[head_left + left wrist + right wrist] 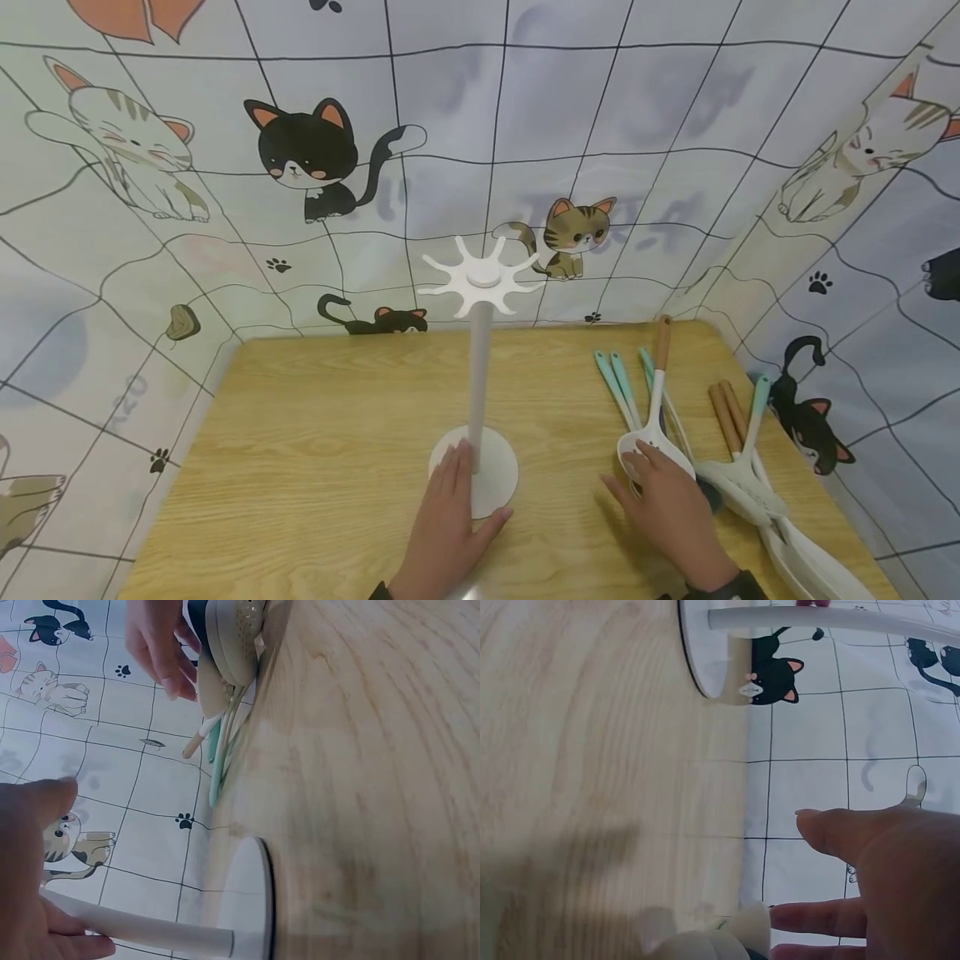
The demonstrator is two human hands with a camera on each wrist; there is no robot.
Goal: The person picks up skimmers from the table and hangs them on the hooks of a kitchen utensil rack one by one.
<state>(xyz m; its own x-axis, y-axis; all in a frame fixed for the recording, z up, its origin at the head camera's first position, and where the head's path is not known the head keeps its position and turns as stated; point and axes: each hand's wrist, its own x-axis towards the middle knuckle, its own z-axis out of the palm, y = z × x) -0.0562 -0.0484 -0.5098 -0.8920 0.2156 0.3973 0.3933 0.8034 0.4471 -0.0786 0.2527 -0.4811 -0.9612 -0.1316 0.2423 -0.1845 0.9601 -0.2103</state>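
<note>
A white utensil stand with a round base and a star-shaped hook top stands upright on the wooden table. My left hand rests against the lower pole, its fingers fairly straight and the thumb spread away. In the left wrist view, the pole passes by those fingers. My right hand is over a white slotted spoon with a wooden handle end, fingertips at its bowl and thumb apart. In the right wrist view, those fingers meet a pale bowl edge; their tips are partly hidden.
Several mint-handled utensils lie under and beside the slotted spoon. Another pile of white utensils, with mint and wooden handles, lies at the table's right edge. A cat-print cloth hangs behind and around the wooden table.
</note>
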